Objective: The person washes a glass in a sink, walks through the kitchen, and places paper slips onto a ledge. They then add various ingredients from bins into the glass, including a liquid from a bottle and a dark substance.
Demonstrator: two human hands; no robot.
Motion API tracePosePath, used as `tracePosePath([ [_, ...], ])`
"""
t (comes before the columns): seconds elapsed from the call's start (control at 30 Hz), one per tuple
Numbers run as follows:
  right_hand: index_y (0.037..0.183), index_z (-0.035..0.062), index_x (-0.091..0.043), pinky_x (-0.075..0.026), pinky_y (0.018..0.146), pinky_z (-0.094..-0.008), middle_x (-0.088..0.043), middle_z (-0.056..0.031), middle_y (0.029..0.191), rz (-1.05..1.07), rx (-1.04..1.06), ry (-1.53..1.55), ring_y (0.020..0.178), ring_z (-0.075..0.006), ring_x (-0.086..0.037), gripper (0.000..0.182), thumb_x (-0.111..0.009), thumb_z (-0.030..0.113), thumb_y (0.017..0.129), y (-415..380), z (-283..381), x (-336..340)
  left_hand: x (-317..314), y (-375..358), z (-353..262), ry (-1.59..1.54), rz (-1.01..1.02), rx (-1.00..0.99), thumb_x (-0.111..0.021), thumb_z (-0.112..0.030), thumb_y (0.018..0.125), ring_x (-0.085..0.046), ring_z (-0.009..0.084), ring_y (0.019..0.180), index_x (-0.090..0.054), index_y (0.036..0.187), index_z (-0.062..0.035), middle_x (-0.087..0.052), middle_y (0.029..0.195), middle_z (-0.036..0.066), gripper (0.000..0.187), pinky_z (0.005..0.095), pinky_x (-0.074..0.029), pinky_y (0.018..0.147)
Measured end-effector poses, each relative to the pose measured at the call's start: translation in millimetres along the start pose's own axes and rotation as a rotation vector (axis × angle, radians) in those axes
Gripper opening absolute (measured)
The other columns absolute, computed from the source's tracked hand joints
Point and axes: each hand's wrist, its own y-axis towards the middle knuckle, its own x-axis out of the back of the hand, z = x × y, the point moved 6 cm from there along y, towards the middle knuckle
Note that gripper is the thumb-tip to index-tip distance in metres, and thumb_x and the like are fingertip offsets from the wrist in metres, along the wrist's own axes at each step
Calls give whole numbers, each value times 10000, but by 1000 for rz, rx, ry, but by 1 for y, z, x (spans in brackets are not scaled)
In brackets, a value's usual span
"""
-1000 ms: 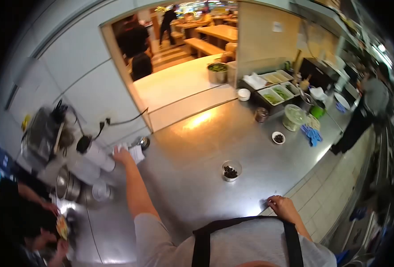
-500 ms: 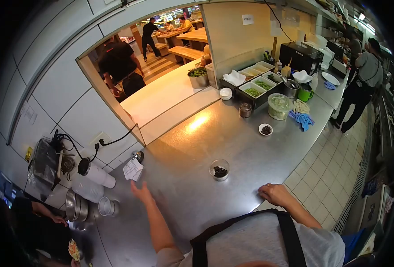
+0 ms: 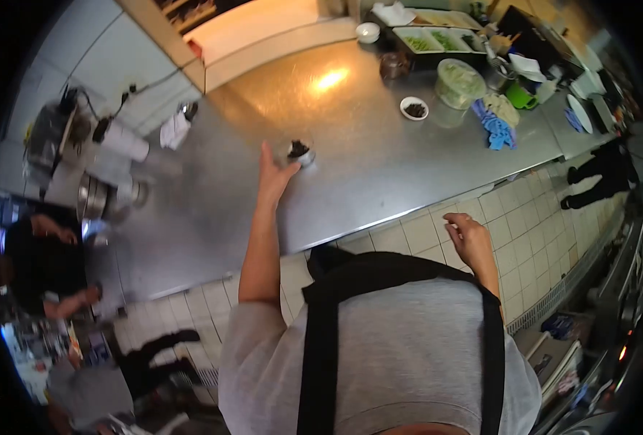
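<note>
My left hand reaches over the steel counter, fingers and thumb apart, with the thumb right at the near side of a small clear cup. Dark pieces of food lie inside that cup. Out past the counter's front edge, above the tiled floor, hangs my right hand; its fingers are loosely bent and apart, with nothing in them. A white bowl holding similar dark pieces stands farther right on the counter.
A clear tub of greens, blue cloth and green mug stand right. Crumpled paper and metal bowls are left. One person stands at the left end, others lower left and far right.
My left hand has moved from beside the crumpled paper to the cup of dark pieces. My right hand has left the counter edge and its fingers have loosened. The view has tilted down.
</note>
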Motion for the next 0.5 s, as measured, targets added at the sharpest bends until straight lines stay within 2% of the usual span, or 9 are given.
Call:
tracePosePath([
  [0.1,979,59,-621,-485,654,-394,-645,-143,897,78,-120,13,744,-325,-618,152,-609,122,840,-20,-34,8,-24,-3,-19,157,-82,-67,-795,-167,649,-231,336,1367,-125,1435,28,-235,1465,238,1050,381,-219,1115],
  [0.2,990,54,-619,-479,649,-394,-639,-152,895,63,-109,-1,729,-327,-613,146,-591,114,861,-34,-57,13,-38,-4,-32,295,-226,-119,-820,-183,615,-283,361,1333,-113,1434,25,-268,1436,257,1102,387,-245,1105],
  [0.23,998,44,-618,-479,649,-387,-638,-157,890,78,-178,17,717,-316,-613,148,-581,118,876,-35,-66,12,-41,-3,-31,278,-235,-103,-815,-184,621,-290,366,1326,-109,1437,18,-280,1427,259,1098,390,-254,1100],
  [0.27,1000,35,-621,-480,637,-380,-636,-164,882,36,-114,47,699,-299,-609,151,-584,116,878,-34,-71,11,-42,1,-31,262,-248,-91,-810,-186,627,-297,372,1319,-105,1439,10,-292,1418,261,1093,393,-264,1096],
  [0.33,990,21,-622,-484,598,-345,-642,-149,873,42,-130,57,685,-256,-614,134,-591,74,871,-31,-84,4,-47,1,-33,301,-298,-66,-783,-177,656,-329,387,1295,-110,1445,-14,-324,1391,266,1050,401,-299,1079],
  [0.4,1011,44,-617,-481,576,-327,-647,-132,867,125,-188,35,668,-232,-613,149,-599,59,864,-27,-106,-7,-54,1,-44,234,-226,-12,-765,-172,669,-383,399,1250,-124,1449,-46,-355,1361,268,1018,411,-338,1051],
  [0.5,1040,61,-605,-480,588,-324,-636,-131,949,138,-157,-28,699,-245,-608,195,-606,47,846,0,-125,-9,-80,7,-46,291,-145,-89,-760,-200,669,-429,402,1199,-136,1446,-59,-386,1327,265,1007,421,-364,1022],
])
